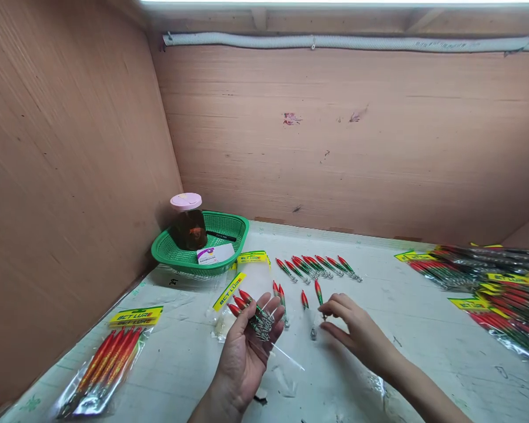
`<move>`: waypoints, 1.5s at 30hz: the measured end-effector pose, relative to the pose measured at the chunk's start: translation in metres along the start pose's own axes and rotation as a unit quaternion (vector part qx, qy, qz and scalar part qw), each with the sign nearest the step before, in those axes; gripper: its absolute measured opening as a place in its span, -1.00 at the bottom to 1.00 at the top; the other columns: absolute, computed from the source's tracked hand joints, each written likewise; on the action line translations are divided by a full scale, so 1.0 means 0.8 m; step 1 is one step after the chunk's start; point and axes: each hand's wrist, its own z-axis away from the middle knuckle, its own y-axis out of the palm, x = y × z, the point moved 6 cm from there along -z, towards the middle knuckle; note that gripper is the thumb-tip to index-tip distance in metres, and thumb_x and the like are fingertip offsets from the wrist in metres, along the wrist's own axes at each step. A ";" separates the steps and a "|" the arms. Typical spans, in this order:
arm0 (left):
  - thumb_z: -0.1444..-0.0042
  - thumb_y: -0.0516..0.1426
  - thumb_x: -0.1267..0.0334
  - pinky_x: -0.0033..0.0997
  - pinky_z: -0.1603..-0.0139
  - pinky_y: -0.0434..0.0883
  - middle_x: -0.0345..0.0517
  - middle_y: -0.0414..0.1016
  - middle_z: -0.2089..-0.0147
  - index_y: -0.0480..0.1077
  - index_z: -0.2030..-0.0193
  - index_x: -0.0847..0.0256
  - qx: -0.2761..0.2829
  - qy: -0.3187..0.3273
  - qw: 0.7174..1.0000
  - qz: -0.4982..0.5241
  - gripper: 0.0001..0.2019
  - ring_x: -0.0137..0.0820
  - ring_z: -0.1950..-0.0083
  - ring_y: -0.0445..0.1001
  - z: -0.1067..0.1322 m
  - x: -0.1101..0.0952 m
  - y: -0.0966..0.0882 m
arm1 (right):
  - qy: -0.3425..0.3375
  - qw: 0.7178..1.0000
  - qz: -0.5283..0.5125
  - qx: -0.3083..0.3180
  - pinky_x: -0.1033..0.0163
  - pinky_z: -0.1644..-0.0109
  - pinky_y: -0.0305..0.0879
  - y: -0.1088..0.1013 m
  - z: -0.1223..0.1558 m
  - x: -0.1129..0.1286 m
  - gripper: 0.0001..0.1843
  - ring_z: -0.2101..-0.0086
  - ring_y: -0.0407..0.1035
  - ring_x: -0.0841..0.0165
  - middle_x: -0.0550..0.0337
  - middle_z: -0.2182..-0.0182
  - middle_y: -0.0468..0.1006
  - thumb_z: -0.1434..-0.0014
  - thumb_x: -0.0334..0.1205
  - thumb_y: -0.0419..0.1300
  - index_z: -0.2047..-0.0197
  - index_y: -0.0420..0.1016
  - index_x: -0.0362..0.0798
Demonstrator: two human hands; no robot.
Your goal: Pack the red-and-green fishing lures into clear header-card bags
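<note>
My left hand is palm up and holds a small bunch of red-and-green fishing lures against its fingers, hooks toward the palm. My right hand lies just to the right, fingertips pinching a single red-and-green lure that rests on the table. Another loose lure lies between the hands. A row of several more lures is laid out farther back on the white table. An empty clear bag with a yellow label lies under my left hand's fingers.
A green basket with a pink-lidded jar stands in the back left corner. A filled lure packet lies at the front left. Stacked filled packets cover the right side. Wooden walls close in the left and back.
</note>
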 end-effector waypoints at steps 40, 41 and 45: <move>-0.14 0.13 0.30 -0.45 0.40 0.49 0.07 0.58 0.30 0.47 0.19 0.40 0.034 -0.009 0.996 -0.085 -0.81 -0.37 0.37 0.55 0.004 0.021 -0.001 | -0.134 0.972 0.031 -0.190 0.20 0.24 0.17 -0.021 -0.002 0.133 -0.88 0.37 0.26 0.38 0.20 0.45 0.47 -0.13 -0.46 0.17 0.38 0.37 -0.06; -0.14 0.13 0.32 -0.45 0.41 0.48 0.06 0.58 0.32 0.47 0.21 0.40 0.035 -0.011 0.996 -0.085 -0.83 -0.37 0.37 0.54 0.005 0.021 -0.001 | -0.134 0.971 0.033 -0.195 0.20 0.23 0.16 -0.020 0.000 0.136 -0.87 0.37 0.26 0.38 0.20 0.46 0.47 -0.13 -0.47 0.17 0.39 0.37 -0.06; -0.14 0.12 0.34 -0.43 0.40 0.48 0.04 0.58 0.34 0.48 0.23 0.39 0.055 -0.010 0.994 -0.096 -0.84 -0.35 0.35 0.55 0.007 0.017 0.002 | -0.110 0.968 0.026 -0.223 0.18 0.20 0.14 -0.023 0.004 0.139 -0.88 0.37 0.27 0.37 0.20 0.44 0.49 -0.11 -0.46 0.17 0.38 0.37 -0.05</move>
